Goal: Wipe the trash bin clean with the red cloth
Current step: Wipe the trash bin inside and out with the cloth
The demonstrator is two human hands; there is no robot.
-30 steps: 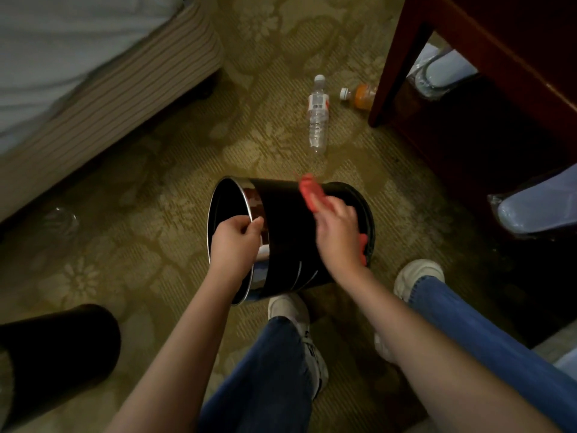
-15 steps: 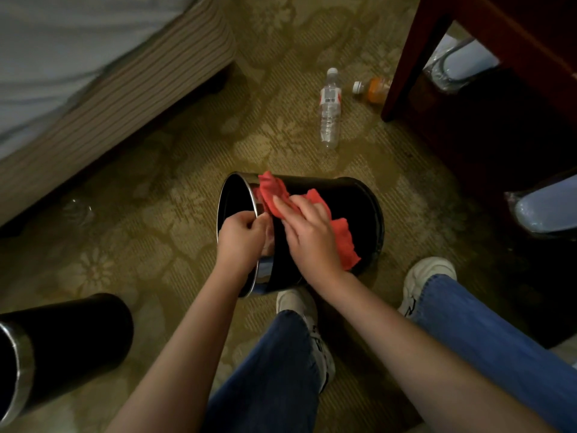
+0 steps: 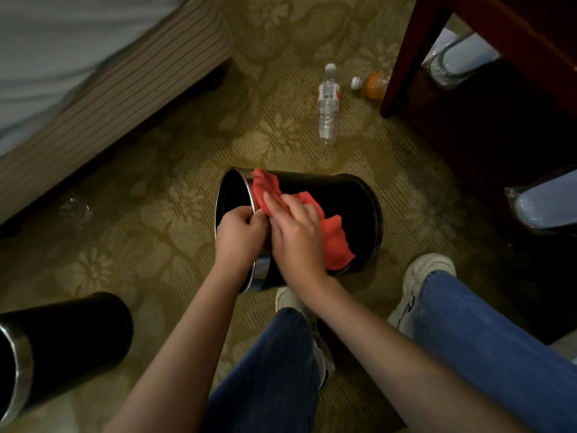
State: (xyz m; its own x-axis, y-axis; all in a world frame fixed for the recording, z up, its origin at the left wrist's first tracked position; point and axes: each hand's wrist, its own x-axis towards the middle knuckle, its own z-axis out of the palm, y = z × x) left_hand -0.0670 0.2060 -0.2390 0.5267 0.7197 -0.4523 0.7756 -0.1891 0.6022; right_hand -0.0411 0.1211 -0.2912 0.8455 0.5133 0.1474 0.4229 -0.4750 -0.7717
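Bare forearms, blue jeans (image 3: 487,335), white sneakers (image 3: 418,285).

**A:** ok so the trash bin (image 3: 343,198) body reads as smooth black with a soft gloss. Plastic or painted metal, honestly can't tell. The band (image 3: 261,273) at its mouth is polished, mirror-bright metal.

**B:** yep. The red cloth (image 3: 335,242) is matt, soft, crumpled fabric. The 2nd bin (image 3: 75,332) has the same dark body, just duller.

**A:** The carpet (image 3: 156,214) is a matt, ribbed low weave. The 2 bottles, water bottle (image 3: 327,114) and orange bottle (image 3: 373,85), look like see-through plastic.

**B:** The desk leg (image 3: 412,57) looks like dark reddish wood with a slight sheen, the bed base (image 3: 109,89) is striped woven cloth, and the jeans (image 3: 271,370) are matt denim.
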